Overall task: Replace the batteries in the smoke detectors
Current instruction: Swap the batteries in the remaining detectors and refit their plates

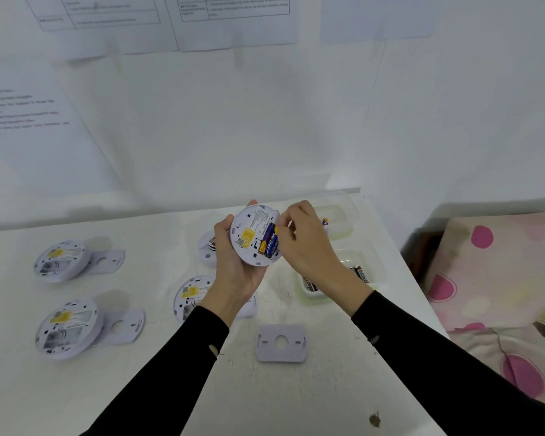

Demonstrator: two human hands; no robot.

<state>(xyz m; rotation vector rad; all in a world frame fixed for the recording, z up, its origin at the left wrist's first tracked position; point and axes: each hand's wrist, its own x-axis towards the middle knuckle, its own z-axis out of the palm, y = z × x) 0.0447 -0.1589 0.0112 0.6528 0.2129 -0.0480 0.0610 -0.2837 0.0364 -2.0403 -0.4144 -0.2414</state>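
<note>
My left hand (233, 272) grips a round white smoke detector (249, 228), back side up, above the white table (296, 388). Blue and yellow batteries (268, 242) lie in its open compartment. My right hand (306, 240) has its curled fingertips at the batteries on the detector's right edge; whether it pinches one is unclear. Two more detectors (60, 259) (68, 328) lie back up at the left, each beside a grey mounting plate. Another detector (191, 294) lies under my left wrist, and one more (206, 250) behind my left hand.
A loose grey mounting plate (280, 343) lies near the table's front. Two clear plastic tubs stand at the right: the nearer one (312, 297) holds several batteries, the farther one (340, 221) is mostly hidden. A bed with a pink-dotted cover (491, 278) adjoins the table's right edge.
</note>
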